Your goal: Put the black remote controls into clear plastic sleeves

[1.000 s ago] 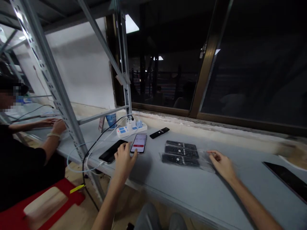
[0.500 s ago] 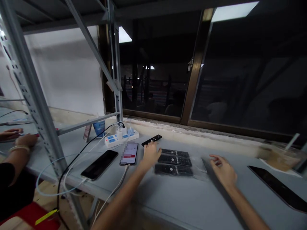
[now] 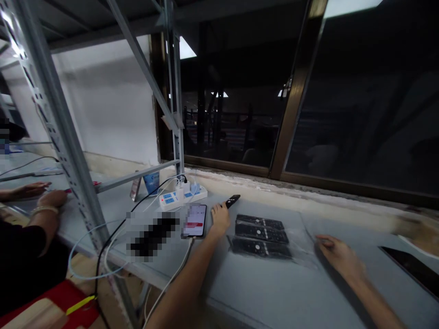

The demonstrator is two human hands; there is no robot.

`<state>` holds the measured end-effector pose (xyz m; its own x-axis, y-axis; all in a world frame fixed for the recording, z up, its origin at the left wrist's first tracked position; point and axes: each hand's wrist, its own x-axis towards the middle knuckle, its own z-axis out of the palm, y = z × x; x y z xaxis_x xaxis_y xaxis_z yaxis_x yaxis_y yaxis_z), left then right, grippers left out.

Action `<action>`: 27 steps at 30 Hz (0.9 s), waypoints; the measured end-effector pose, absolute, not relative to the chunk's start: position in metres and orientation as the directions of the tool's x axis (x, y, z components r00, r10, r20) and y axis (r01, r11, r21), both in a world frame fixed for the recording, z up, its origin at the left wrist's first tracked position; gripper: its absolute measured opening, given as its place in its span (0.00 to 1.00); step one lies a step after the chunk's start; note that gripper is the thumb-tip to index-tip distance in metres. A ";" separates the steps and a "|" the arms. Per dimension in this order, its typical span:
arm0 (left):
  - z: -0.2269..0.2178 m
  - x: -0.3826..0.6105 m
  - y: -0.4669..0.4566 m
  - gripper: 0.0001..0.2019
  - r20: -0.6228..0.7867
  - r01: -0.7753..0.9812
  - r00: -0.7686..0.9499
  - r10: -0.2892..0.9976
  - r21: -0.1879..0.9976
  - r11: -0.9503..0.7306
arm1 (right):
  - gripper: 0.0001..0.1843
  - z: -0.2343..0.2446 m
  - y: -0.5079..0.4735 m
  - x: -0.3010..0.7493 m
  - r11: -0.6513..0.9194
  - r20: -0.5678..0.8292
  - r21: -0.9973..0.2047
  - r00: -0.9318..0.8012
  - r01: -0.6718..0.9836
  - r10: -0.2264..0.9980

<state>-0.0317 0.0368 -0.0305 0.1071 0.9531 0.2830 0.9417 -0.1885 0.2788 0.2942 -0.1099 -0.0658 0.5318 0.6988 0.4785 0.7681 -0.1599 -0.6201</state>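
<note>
My left hand (image 3: 220,219) is closed around the near end of a black remote control (image 3: 233,200) by the window ledge, covering part of it. To its right lie three black remote controls (image 3: 260,234) side by side under clear plastic. The loose film of this plastic bag (image 3: 303,246) stretches right towards my right hand (image 3: 338,256). Thumb and fingers of my right hand are pinched at the film's edge, slightly blurred. Left of my left hand is a lit phone (image 3: 195,221) with a white cable plugged in.
A white power strip (image 3: 183,197) with plugs and cables stands at the back, near a blue cup (image 3: 151,183). A metal shelf post (image 3: 65,137) rises at the left; beyond it are another person's hands (image 3: 51,199). A dark flat device (image 3: 411,269) lies at the right.
The view has swung left. My left hand has shifted over the near end of the single remote, which has turned slightly. My right hand has moved right, with the film stretching after it.
</note>
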 end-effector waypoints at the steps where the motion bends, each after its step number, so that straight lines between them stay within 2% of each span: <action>1: -0.029 -0.032 0.037 0.20 0.287 0.938 0.093 0.953 0.297 -0.181 | 0.13 -0.061 -0.112 0.292 -0.218 0.457 -0.593 0.547 0.775 0.702; 3: -0.026 -0.032 0.038 0.22 0.311 0.915 0.064 0.948 0.360 -0.180 | 0.17 -0.051 -0.114 0.287 -0.290 0.463 -0.561 0.584 0.775 0.667; 7: -0.021 -0.032 0.039 0.24 0.399 0.853 0.044 0.916 0.462 -0.242 | 0.22 -0.036 -0.112 0.268 -0.088 0.514 -0.682 0.562 0.726 0.647; 9: -0.018 -0.032 0.037 0.24 0.470 0.809 0.038 0.882 0.503 -0.303 | 0.21 -0.033 -0.109 0.254 0.026 0.509 -0.723 0.506 0.691 0.697; 14: -0.005 -0.030 0.027 0.24 0.682 0.595 -0.016 0.731 0.594 -0.542 | 0.17 -0.034 -0.106 0.224 0.219 0.440 -0.723 0.192 0.655 0.877; 17: 0.003 -0.025 0.014 0.24 0.764 0.474 0.009 0.645 0.564 -0.676 | 0.22 -0.031 -0.106 0.217 0.217 0.427 -0.772 0.235 0.597 0.873; 20: 0.003 -0.014 -0.004 0.25 0.805 0.340 0.170 0.569 0.494 -0.800 | 0.31 -0.024 -0.107 0.218 0.208 0.378 -0.887 0.391 0.412 0.839; 23: -0.003 -0.002 -0.023 0.26 0.771 0.186 0.440 0.460 0.423 -0.887 | 0.40 -0.018 -0.110 0.222 0.185 0.204 -0.979 0.404 0.087 0.892; 25: -0.009 0.005 -0.034 0.27 0.711 0.098 0.602 0.364 0.386 -0.917 | 0.40 -0.016 -0.112 0.223 0.151 0.108 -0.985 0.390 -0.079 0.914; 27: -0.014 0.011 -0.042 0.27 0.663 0.053 0.687 0.299 0.364 -0.930 | 0.35 -0.016 -0.113 0.222 0.150 0.067 -0.976 0.441 -0.156 0.895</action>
